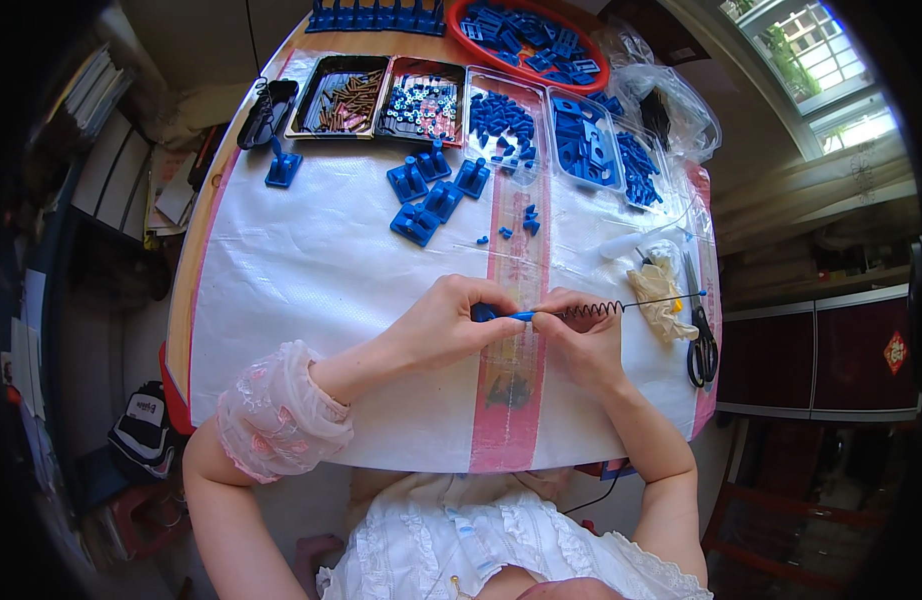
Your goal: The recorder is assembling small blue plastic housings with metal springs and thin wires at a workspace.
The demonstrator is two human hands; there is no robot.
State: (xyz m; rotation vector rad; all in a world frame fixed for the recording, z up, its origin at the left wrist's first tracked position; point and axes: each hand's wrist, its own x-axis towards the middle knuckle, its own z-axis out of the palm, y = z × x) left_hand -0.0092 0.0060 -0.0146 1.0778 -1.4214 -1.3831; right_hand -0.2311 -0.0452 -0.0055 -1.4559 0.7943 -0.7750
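In front of me, over the middle of the table, my left hand [459, 318] pinches a small blue plastic part [521, 316]. My right hand [586, 340] meets it from the other side, fingertips closed at the blue part's right end. A black coiled wire [601, 309] runs out over the right fingers. Its straight end reaches right to a small blue tip [703, 293]. Fingers cover much of the blue part, so how it joins the coil is hidden. Beyond the hands lie several blue plastic assemblies [441, 201] and a few loose blue pieces [531, 222].
Along the far side stand a tray of brass-coloured screws [351, 100], a tray of nuts [421, 103], clear boxes of blue parts [586, 145] and a red basin [603, 80]. Black-handled scissors [702, 350] and a crumpled beige glove-like item [661, 303] lie at the right edge.
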